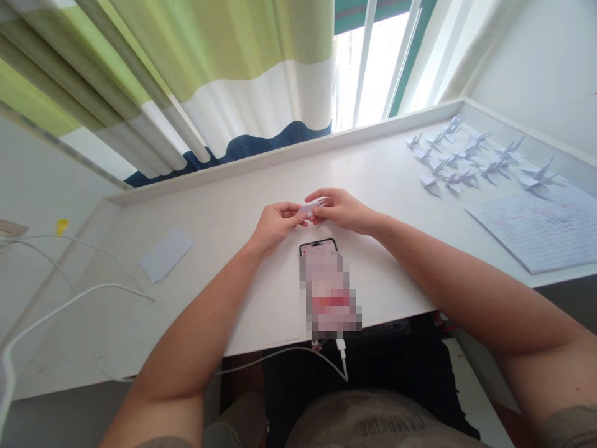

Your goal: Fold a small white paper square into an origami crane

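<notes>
Between my two hands, above the middle of the white desk point(224, 205), is a small piece of folded white paper point(311, 206). My left hand point(281, 223) pinches its left end between thumb and fingers. From the right, my right hand point(338, 208) grips the other end, with the index finger arched over the top. The fingers cover much of the paper, so its exact folded shape is hard to make out. Just below my hands lies a phone point(318, 245), its screen blurred out.
Several folded white paper cranes point(476, 146) stand at the back right. A lined sheet with writing point(536, 230) lies at the right edge. Blank white paper sheets point(166, 254) rest on the left, near a white cable point(112, 286). A charging cable point(342, 354) hangs from the phone.
</notes>
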### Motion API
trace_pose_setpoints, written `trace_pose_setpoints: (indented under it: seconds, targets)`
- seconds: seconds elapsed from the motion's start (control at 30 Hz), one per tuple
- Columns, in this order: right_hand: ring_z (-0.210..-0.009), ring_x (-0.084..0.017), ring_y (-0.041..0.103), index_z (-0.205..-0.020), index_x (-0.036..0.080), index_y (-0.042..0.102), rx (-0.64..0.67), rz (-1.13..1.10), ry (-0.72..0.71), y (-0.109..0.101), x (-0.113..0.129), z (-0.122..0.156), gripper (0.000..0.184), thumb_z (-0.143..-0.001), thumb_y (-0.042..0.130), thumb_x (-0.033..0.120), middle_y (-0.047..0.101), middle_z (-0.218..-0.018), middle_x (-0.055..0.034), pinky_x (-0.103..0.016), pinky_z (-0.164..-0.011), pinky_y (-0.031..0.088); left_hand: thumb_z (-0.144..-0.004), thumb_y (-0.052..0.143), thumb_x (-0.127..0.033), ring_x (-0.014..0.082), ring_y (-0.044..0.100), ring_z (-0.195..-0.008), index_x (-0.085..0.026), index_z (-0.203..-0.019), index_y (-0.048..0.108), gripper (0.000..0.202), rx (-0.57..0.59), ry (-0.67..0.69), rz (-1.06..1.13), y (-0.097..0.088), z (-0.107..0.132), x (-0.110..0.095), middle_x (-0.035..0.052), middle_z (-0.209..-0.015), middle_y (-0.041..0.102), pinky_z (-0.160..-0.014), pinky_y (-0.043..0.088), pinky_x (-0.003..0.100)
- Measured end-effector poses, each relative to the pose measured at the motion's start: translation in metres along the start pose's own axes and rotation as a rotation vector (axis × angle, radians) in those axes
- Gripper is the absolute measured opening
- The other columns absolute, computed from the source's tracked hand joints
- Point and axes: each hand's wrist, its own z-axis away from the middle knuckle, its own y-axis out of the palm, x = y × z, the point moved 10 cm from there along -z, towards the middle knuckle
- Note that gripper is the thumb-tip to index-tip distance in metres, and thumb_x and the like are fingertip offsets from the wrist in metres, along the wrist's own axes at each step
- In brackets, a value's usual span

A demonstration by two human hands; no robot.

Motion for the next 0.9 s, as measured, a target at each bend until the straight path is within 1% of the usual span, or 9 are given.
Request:
trace_pose_setpoints:
  seconds: [0.1, 0.2, 0.37, 0.57, 0.7, 0.83, 0.9]
  targets:
    - [-0.075, -0.019, 0.075, -0.114, 0.019, 0.071, 0.004, -0.020, 0.009, 0.001, 0.001, 0.001, 0.031, -0.086, 0.079, 0.007, 0.080, -0.080, -0.0046, -0.037, -0.083, 0.065, -0.061, 0.104, -0.049, 0.0216, 0.076, -0.082, -0.016, -0.090, 0.082, 0.049, -0.052, 0.026, 0.035, -0.003, 0.000, -0.001, 0.0085, -0.087, 0.082, -0.087, 0.058, 0.039]
    - [-0.074, -0.019, 0.075, -0.116, 0.020, 0.069, 0.008, -0.021, 0.010, 0.001, 0.002, 0.002, 0.036, -0.084, 0.078, 0.006, 0.080, -0.080, -0.0039, -0.037, -0.084, 0.065, -0.059, 0.106, -0.048, 0.0214, 0.076, -0.083, -0.015, -0.090, 0.082, 0.051, -0.073, 0.023, 0.045, -0.003, 0.000, 0.001, 0.0087, -0.088, 0.083, -0.088, 0.059, 0.039]
    - [-0.077, -0.021, 0.077, -0.118, 0.021, 0.069, 0.057, 0.039, -0.002, 0.002, 0.005, 0.005, 0.042, -0.081, 0.083, 0.008, 0.080, -0.078, -0.0026, -0.042, -0.088, 0.064, -0.060, 0.105, -0.045, 0.0223, 0.076, -0.084, -0.014, -0.090, 0.082, 0.050, -0.048, -0.011, 0.041, -0.003, 0.000, 0.002, 0.0112, -0.091, 0.083, -0.087, 0.060, 0.039]
    - [-0.079, -0.024, 0.078, -0.120, 0.022, 0.071, 0.059, 0.129, -0.032, -0.001, 0.009, 0.006, 0.045, -0.080, 0.087, 0.011, 0.080, -0.076, -0.0023, -0.044, -0.088, 0.063, -0.067, 0.102, -0.044, 0.0229, 0.077, -0.085, -0.015, -0.093, 0.082, 0.044, -0.007, -0.006, 0.003, -0.001, 0.002, -0.001, 0.0114, -0.091, 0.083, -0.086, 0.059, 0.039]
    - [-0.079, -0.024, 0.077, -0.114, 0.021, 0.073, 0.050, 0.161, -0.030, -0.003, 0.007, 0.004, 0.038, -0.080, 0.089, 0.016, 0.080, -0.078, -0.0035, -0.042, -0.083, 0.061, -0.075, 0.097, -0.047, 0.0209, 0.075, -0.081, -0.015, -0.096, 0.080, 0.042, 0.031, 0.029, -0.049, 0.003, 0.001, -0.002, 0.0110, -0.092, 0.083, -0.085, 0.058, 0.038]
    - [-0.077, -0.023, 0.074, -0.105, 0.021, 0.078, 0.067, 0.232, -0.031, 0.001, 0.009, 0.004, 0.027, -0.082, 0.090, 0.025, 0.081, -0.082, -0.0060, -0.039, -0.075, 0.057, -0.074, 0.098, -0.047, 0.0205, 0.075, -0.079, -0.016, -0.094, 0.075, 0.043, -0.012, 0.093, -0.090, 0.000, -0.001, -0.005, 0.0092, -0.089, 0.081, -0.081, 0.057, 0.037]
    - [-0.075, -0.021, 0.071, -0.096, 0.020, 0.080, 0.029, 0.295, -0.066, -0.001, 0.013, 0.004, 0.016, -0.085, 0.086, 0.030, 0.080, -0.082, -0.0061, -0.036, -0.071, 0.054, -0.072, 0.098, -0.049, 0.0196, 0.073, -0.074, -0.018, -0.092, 0.072, 0.046, -0.029, 0.111, -0.120, -0.002, -0.001, -0.006, 0.0066, -0.082, 0.080, -0.077, 0.054, 0.034]
